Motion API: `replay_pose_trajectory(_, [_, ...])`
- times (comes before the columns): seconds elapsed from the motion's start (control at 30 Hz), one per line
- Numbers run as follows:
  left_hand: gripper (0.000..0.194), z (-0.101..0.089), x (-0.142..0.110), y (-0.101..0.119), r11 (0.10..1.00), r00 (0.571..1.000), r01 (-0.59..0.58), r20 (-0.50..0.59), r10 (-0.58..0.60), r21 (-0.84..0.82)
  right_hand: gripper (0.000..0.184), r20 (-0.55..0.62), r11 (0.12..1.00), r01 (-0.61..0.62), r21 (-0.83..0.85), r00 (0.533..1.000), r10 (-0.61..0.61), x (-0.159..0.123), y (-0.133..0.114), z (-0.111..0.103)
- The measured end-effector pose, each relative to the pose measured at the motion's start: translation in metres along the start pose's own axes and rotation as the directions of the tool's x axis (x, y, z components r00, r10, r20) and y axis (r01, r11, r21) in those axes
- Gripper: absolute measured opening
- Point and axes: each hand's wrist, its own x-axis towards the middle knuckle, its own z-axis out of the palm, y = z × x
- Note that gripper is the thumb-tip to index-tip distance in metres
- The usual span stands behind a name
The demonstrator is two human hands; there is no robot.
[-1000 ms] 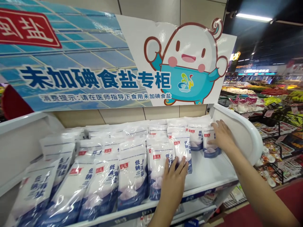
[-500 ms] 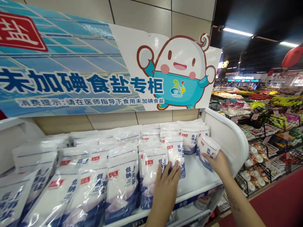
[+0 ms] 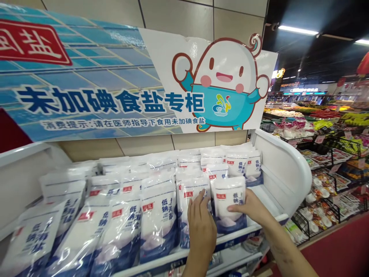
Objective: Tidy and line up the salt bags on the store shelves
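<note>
My right hand (image 3: 250, 206) grips a white and blue bag of salt (image 3: 226, 209) by its right side, thumb across the front. The bag stands upright at the front of the shelf, right of another salt bag (image 3: 184, 227). Against that neighbouring bag's right part lies my left hand (image 3: 201, 219), fingers extended and not wrapped around anything. A further salt bag (image 3: 217, 171) stands directly behind the one in my right hand. Two more, including the corner salt bag (image 3: 253, 169), are at the back right.
Rows of similar salt bags (image 3: 121, 227) fill the white shelf (image 3: 269, 200) to the left. Its curved side panel (image 3: 291, 165) rises at the right. A printed sign (image 3: 161, 77) spans the wall above. Produce racks (image 3: 325, 192) stand beyond on the right.
My right hand has brought the salt bag from the shelf's right side leftward and forward, beside the front row. My left hand has come off the bag it touched, shifting slightly left. The view has shifted.
</note>
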Motion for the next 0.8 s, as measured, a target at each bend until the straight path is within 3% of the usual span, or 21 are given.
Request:
replay_pose_trajectory(0.07, [0.033, -0.006, 0.003, 0.004, 0.999, 0.999, 0.023, -0.034, -0.024, -0.028, 0.058, -0.011, 0.996, 0.020, -0.085, 1.000, -0.021, 0.012, 0.006, 0.008])
replay_pose_trajectory(0.13, [0.038, -0.011, 0.006, 0.008, 0.997, 0.997, -0.076, 0.030, 0.077, -0.032, 0.059, -0.112, 0.952, 0.042, -0.303, 0.991, -0.080, 0.014, 0.009, 0.015])
replay_pose_trajectory(0.23, [0.046, -0.015, 0.008, 0.011, 0.962, 0.943, -0.273, 0.194, 0.272, -0.023, 0.055, -0.267, 0.765, -0.080, -0.640, 0.956, -0.124, 0.004, 0.008, 0.024])
replay_pose_trajectory(0.3, [0.049, -0.014, 0.008, 0.010, 0.937, 0.901, -0.348, 0.268, 0.341, -0.022, 0.037, -0.241, 0.699, -0.112, -0.707, 0.966, -0.089, -0.007, 0.008, 0.028])
replay_pose_trajectory(0.4, [0.053, -0.008, 0.006, 0.006, 0.924, 0.874, -0.382, 0.320, 0.366, -0.014, 0.028, -0.070, 0.735, -0.004, -0.679, 0.996, -0.060, -0.019, 0.011, 0.026])
replay_pose_trajectory(0.5, [0.055, -0.003, 0.005, 0.003, 0.928, 0.873, -0.374, 0.339, 0.351, 0.001, 0.034, 0.055, 0.761, 0.078, -0.644, 0.997, -0.056, -0.020, 0.012, 0.006])
replay_pose_trajectory(0.53, [0.055, -0.002, 0.004, 0.002, 0.927, 0.872, -0.375, 0.340, 0.351, 0.003, 0.037, 0.049, 0.758, 0.080, -0.648, 0.997, -0.063, -0.018, 0.010, -0.005])
replay_pose_trajectory(0.6, [0.053, -0.001, 0.004, 0.002, 0.923, 0.870, -0.385, 0.336, 0.360, 0.009, 0.045, -0.094, 0.720, 0.027, -0.693, 0.987, -0.127, -0.006, 0.004, -0.031])
replay_pose_trajectory(0.7, [0.052, 0.000, 0.004, 0.002, 0.919, 0.871, -0.393, 0.326, 0.368, 0.015, 0.049, -0.395, 0.615, -0.130, -0.777, 0.862, -0.316, 0.021, -0.012, -0.068])
replay_pose_trajectory(0.73, [0.052, 0.000, 0.004, 0.001, 0.920, 0.873, -0.391, 0.322, 0.366, 0.013, 0.051, -0.438, 0.566, -0.186, -0.803, 0.829, -0.348, 0.030, -0.017, -0.078])
replay_pose_trajectory(0.8, [0.052, 0.000, 0.003, 0.001, 0.923, 0.876, -0.385, 0.315, 0.364, 0.005, 0.056, -0.441, 0.433, -0.266, -0.861, 0.814, -0.377, 0.047, -0.024, -0.092])
